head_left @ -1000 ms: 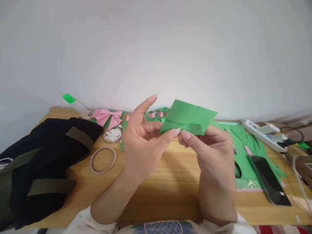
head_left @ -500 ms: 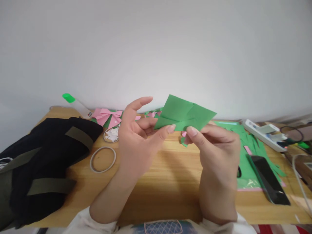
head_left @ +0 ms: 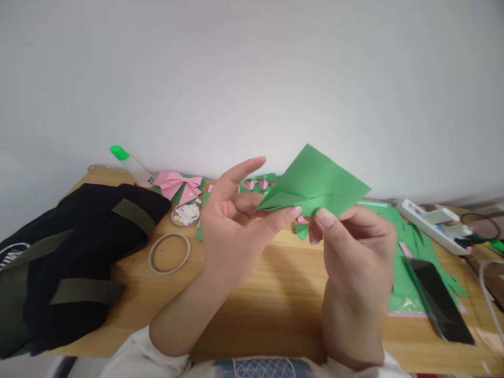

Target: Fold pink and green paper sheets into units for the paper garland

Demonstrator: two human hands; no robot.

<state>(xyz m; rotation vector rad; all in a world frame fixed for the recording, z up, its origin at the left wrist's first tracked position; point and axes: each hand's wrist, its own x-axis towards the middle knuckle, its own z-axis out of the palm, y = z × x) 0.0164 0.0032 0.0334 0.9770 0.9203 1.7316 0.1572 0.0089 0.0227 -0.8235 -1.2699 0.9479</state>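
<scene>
A folded piece of green paper (head_left: pixel 318 176) is held up above the table between both hands, its top corner pointing away from me. My left hand (head_left: pixel 236 231) pinches its lower left edge between thumb and fingers, with the index finger lifted clear. Opposite, my right hand (head_left: pixel 356 247) grips the lower right edge, thumb on the near face and fingers behind. A folded flap runs along the paper's bottom. Behind the hands, a small pink and green folded piece (head_left: pixel 302 228) lies on the table.
On the left are a black bag (head_left: pixel 79 252), a ring (head_left: pixel 169 254), a dish of white scraps (head_left: pixel 186 214), a pink paper bow (head_left: pixel 179 186) and a green-capped bottle (head_left: pixel 132 165). To the right lie green paper sheets (head_left: pixel 405 283), a phone (head_left: pixel 439 299) and a white power strip (head_left: pixel 433 227).
The green paper has tilted and shifted right, so its upper part stands taller and its lower flap shows differently. Both hands still hold it; the view has shifted slightly.
</scene>
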